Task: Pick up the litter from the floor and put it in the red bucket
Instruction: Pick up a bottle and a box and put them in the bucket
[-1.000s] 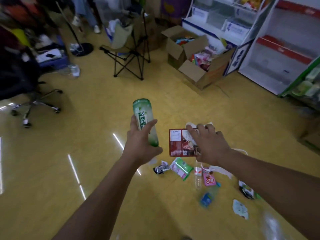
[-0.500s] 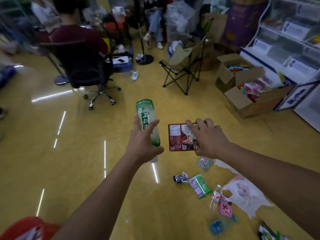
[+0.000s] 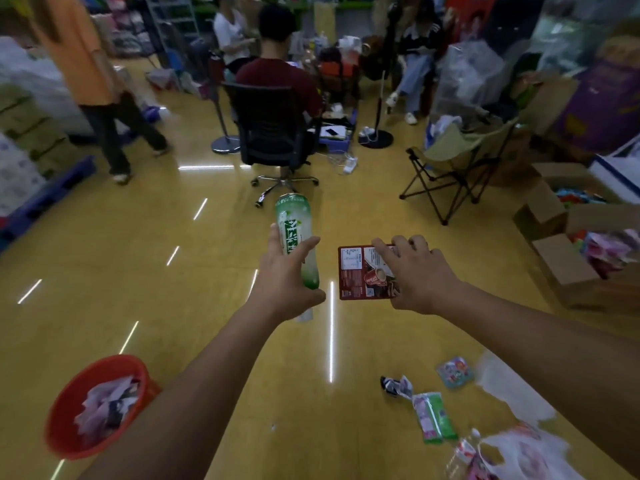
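The left hand [image 3: 284, 282] grips a tall green plastic bottle [image 3: 296, 240] (held upright); the right hand [image 3: 419, 275] pinches a flat red cardboard packet [image 3: 360, 271]. The round red plastic bucket [image 3: 65, 434] stands lower left on the floor.

A single wide-angle view looks out from the person's head, facing forward and down along both outstretched forearms. The left hand [image 3: 282, 275], gripping a green bottle [image 3: 293, 220], and the right hand [image 3: 417, 277], holding a red packet [image 3: 356, 271], sit close to the lens near the frame's middle. The yellow floor [image 3: 156, 271] spreads beneath them; the red bucket [image 3: 60, 443] sits at the lower left edge, loose litter [image 3: 433, 417] at the lower right, and an office chair [image 3: 273, 123] stands farther off near the top.
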